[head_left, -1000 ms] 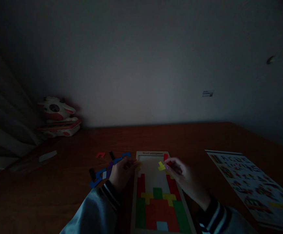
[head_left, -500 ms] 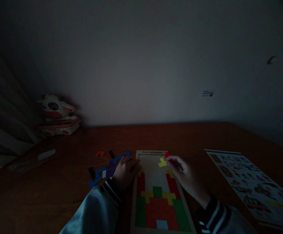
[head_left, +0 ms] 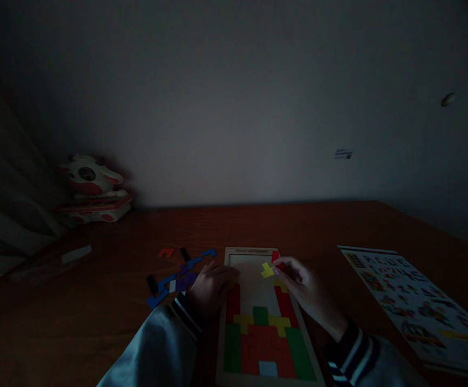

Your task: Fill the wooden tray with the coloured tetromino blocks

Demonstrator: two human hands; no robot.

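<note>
A wooden puzzle tray (head_left: 221,344) lies in front of me, its lower part filled with red, green and yellow blocks and one pale block (head_left: 268,368). My right hand (head_left: 304,282) pinches a yellow block (head_left: 267,270) by its right side, over the upper part of the tray. Against those fingertips shows a red block (head_left: 275,256); whether it is held or lies on the tray I cannot tell. My left hand (head_left: 213,286) rests across the tray's left rim, fingers stretched out, partly covering a yellow block there.
Left of the tray lie several loose blocks: purple (head_left: 185,280), blue (head_left: 158,299), black (head_left: 152,284) and red (head_left: 165,252). A printed pattern sheet (head_left: 415,306) is on the right. A cow-shaped toy (head_left: 92,188) stands at the back left, before the wall (head_left: 234,107).
My left hand has slid slightly right, its fingers reaching farther over the tray. The yellow block in my right hand has tilted and shifted slightly left.
</note>
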